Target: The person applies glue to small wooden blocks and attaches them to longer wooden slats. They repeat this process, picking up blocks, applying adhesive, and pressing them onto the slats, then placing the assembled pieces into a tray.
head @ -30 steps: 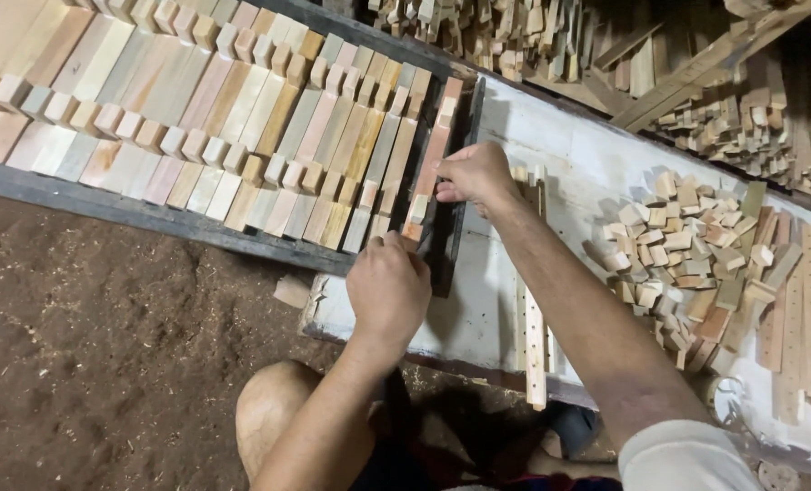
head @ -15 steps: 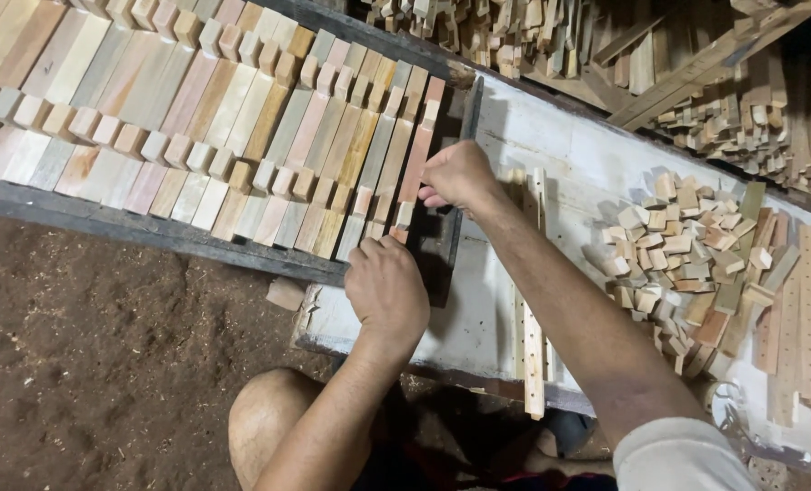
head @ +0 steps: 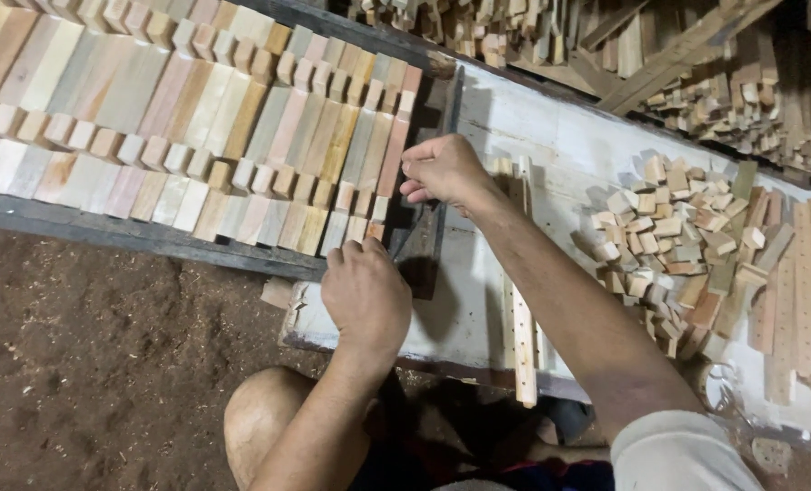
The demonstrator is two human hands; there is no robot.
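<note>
Sawdust-strewn dirt floor (head: 87,364) borders a white table (head: 569,155) bearing small wooden offcuts (head: 669,245); both hands, left (head: 366,295) and right (head: 442,171), pinch the last slat (head: 389,168) in laid-out wooden slats (head: 187,136).

Woodworking shop | rows of cut timber blocks (head: 196,127) laid edge to edge, upper left | heap of small offcuts (head: 669,245) on a white-painted desk (head: 560,145), right | stacked slats and scrap wood (head: 696,64) along the top | sawdust-strewn dirt floor (head: 87,364), lower left.
</note>
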